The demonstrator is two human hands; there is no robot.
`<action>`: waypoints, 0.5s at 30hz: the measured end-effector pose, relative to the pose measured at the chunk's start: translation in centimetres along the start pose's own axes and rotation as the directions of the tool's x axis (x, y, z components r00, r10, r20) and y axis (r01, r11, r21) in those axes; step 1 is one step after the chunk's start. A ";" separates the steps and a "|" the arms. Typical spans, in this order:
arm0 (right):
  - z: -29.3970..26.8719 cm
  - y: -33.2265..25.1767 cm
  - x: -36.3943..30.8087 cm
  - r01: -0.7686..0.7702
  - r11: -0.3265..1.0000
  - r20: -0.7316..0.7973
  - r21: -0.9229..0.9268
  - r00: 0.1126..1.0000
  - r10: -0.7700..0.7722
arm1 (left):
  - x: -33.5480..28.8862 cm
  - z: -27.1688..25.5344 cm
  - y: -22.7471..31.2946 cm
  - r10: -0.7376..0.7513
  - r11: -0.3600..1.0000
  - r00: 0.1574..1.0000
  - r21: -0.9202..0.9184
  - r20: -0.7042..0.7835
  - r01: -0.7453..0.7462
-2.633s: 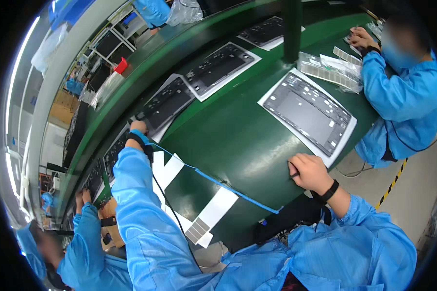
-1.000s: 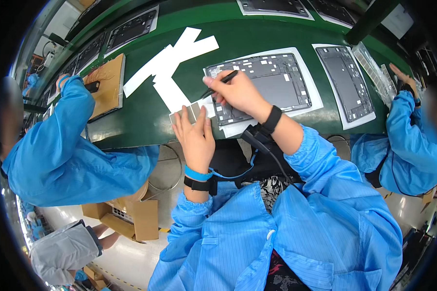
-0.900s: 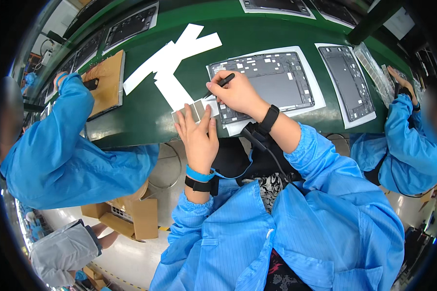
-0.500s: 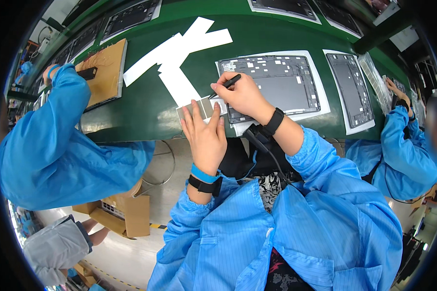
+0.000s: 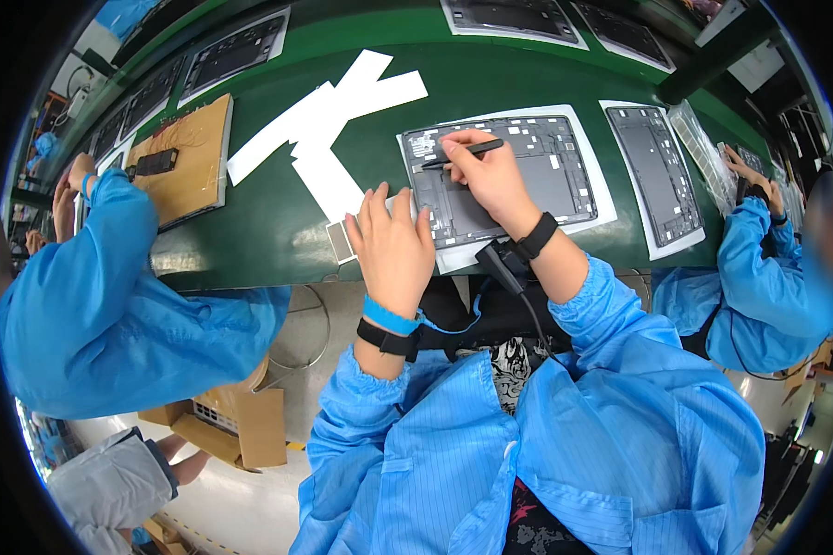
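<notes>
My right hand (image 5: 502, 190) is closed around slim black tweezers (image 5: 487, 146). Their pointed tip is over the upper left part of a dark grey tablet housing (image 5: 518, 197), which is dotted with small white pieces and lies on white paper. Whether the tip holds anything is too small to tell. My left hand (image 5: 393, 264) lies flat with fingers spread at the housing's left side. Beneath its fingers is a small pale sheet with grey rectangles (image 5: 341, 242), mostly covered by the hand.
White paper strips (image 5: 319, 120) lie crossed beyond my left hand. A second tablet housing (image 5: 655, 171) sits to the right, with others along the far side. At left, a co-worker's blue sleeve (image 5: 111, 240) is near a brown board (image 5: 194, 157); another co-worker (image 5: 768, 259) works at right.
My right hand has moved the tweezers from the sheet with grey rectangles onto the tablet housing. My left hand stays on the sheet, now covering more of it.
</notes>
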State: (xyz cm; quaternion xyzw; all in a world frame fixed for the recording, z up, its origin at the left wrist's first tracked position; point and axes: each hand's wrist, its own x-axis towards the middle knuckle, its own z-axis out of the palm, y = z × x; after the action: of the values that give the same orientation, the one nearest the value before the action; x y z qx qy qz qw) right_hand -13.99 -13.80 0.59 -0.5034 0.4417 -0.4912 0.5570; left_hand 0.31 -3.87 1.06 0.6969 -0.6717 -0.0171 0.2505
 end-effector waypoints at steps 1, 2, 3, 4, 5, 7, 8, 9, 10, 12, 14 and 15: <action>0.2 0.2 0.0 0.022 1.000 0.015 0.000 1.000 -0.022 | 0.4 0.3 0.1 0.010 0.999 1.000 -0.041 0.010 -0.009; 0.2 0.3 0.0 0.033 0.999 0.015 -0.003 0.999 -0.033 | 0.7 0.5 0.1 0.005 0.999 1.000 -0.053 0.029 -0.003; 0.2 0.3 0.0 0.015 1.000 -0.001 -0.009 1.000 -0.015 | 0.9 0.7 0.1 0.013 0.999 1.000 -0.051 0.028 -0.011; 0.3 0.3 0.0 0.017 1.000 -0.004 -0.024 1.000 -0.017 | 1.0 0.9 0.1 0.023 0.998 0.999 -0.056 0.025 -0.022; 0.3 0.2 0.0 0.017 0.999 -0.008 -0.040 1.000 -0.017 | 1.1 1.0 0.1 0.019 0.998 0.999 -0.062 0.047 -0.016; 0.3 0.1 0.0 0.008 0.997 -0.022 -0.073 1.000 -0.009 | 1.0 1.2 0.0 0.040 0.997 0.999 -0.063 0.027 -0.038; 0.3 0.1 0.0 0.026 0.994 -0.016 -0.105 0.999 -0.028 | 0.9 1.3 0.0 0.029 0.998 0.998 -0.064 0.052 -0.025; 0.3 0.2 -0.1 0.025 0.988 -0.009 -0.151 1.000 -0.027 | 0.9 1.3 -0.1 0.042 0.997 0.999 -0.066 0.032 -0.040; 0.3 0.2 0.0 0.042 0.990 -0.011 -0.137 0.999 -0.044 | 0.9 1.4 -0.1 0.041 0.997 0.999 -0.067 0.033 -0.038; 0.3 0.4 0.0 0.041 0.988 -0.015 -0.149 0.999 -0.044 | 0.8 1.5 -0.2 0.034 0.997 0.999 -0.066 0.037 -0.032; 0.3 0.6 0.0 0.038 0.991 -0.012 -0.128 0.999 -0.040 | 0.8 1.5 -0.3 0.049 0.996 0.999 -0.071 0.022 -0.047; 0.3 0.6 0.0 0.047 0.992 -0.014 -0.120 0.999 -0.049 | 0.8 1.5 -0.3 0.040 0.997 0.999 -0.068 0.029 -0.038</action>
State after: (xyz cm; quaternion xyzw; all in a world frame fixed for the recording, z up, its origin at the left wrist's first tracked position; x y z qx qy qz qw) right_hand -13.66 -13.80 0.01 -0.5423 0.4628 -0.4812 0.5101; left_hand 0.14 -5.16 -0.12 0.6745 -0.6881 -0.0456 0.2638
